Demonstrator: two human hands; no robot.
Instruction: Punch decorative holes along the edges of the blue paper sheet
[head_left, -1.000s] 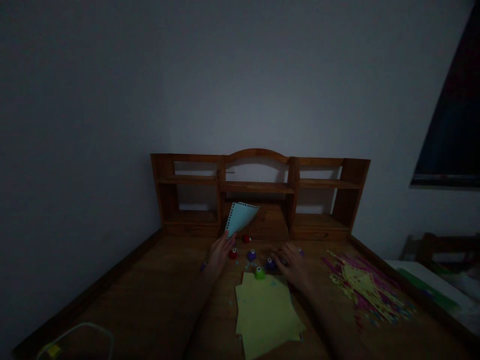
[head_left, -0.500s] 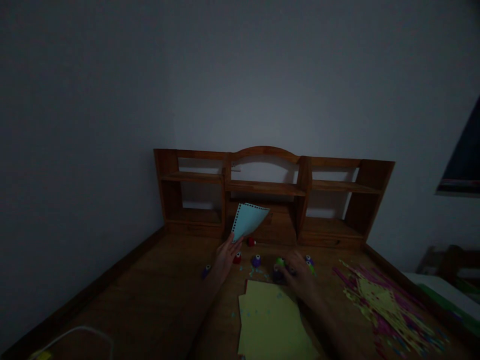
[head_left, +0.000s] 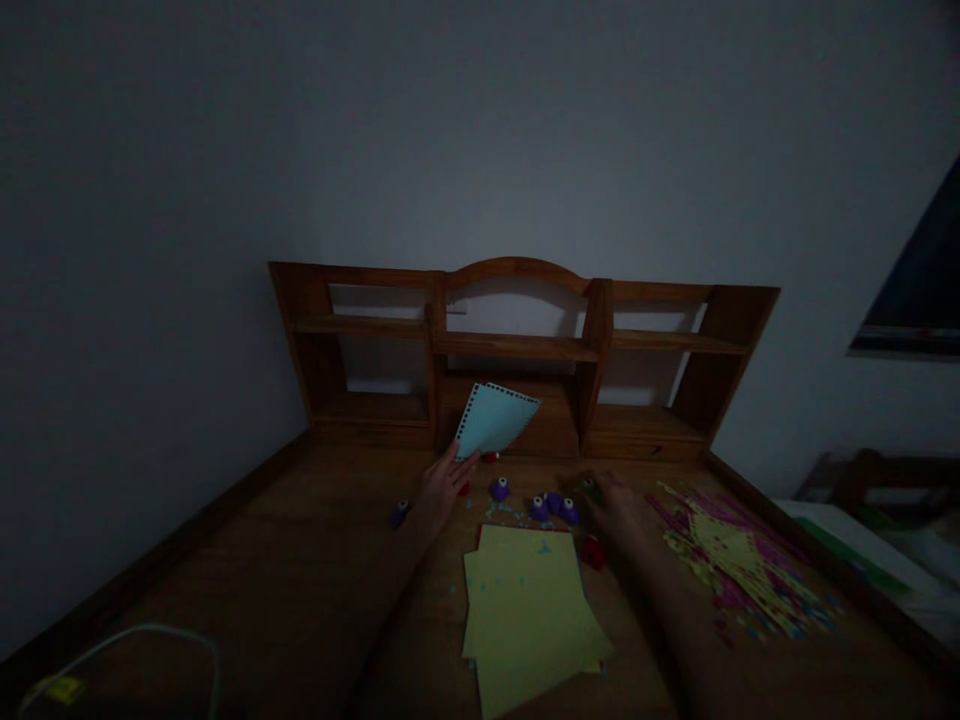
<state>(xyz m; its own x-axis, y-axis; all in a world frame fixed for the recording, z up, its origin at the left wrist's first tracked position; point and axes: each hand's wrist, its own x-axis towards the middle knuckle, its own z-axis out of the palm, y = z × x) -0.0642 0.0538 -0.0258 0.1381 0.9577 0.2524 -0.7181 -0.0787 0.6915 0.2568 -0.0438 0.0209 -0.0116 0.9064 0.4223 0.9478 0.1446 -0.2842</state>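
The room is dim. My left hand (head_left: 439,487) pinches the lower corner of a light blue paper sheet (head_left: 491,420) with punched holes along its edges, holding it upright above the wooden desk (head_left: 300,590). My right hand (head_left: 619,505) lies further right over the desk, its fingers closed round a small green craft punch (head_left: 589,488) that is mostly hidden. Between my hands sit several small purple punches (head_left: 551,506), one more purple punch (head_left: 400,514) to the left and a red one (head_left: 592,552). A stack of yellow paper (head_left: 525,615) lies in front of me.
A wooden shelf unit (head_left: 517,345) stands at the back of the desk against the wall. A heap of pink and yellow paper scraps (head_left: 731,570) covers the right side. A white cable (head_left: 127,650) lies at the front left. Furniture shows at the far right.
My right hand has moved right and a little away from the punches, and a red punch now shows beside the yellow stack. The blue sheet stays held up in my left hand.
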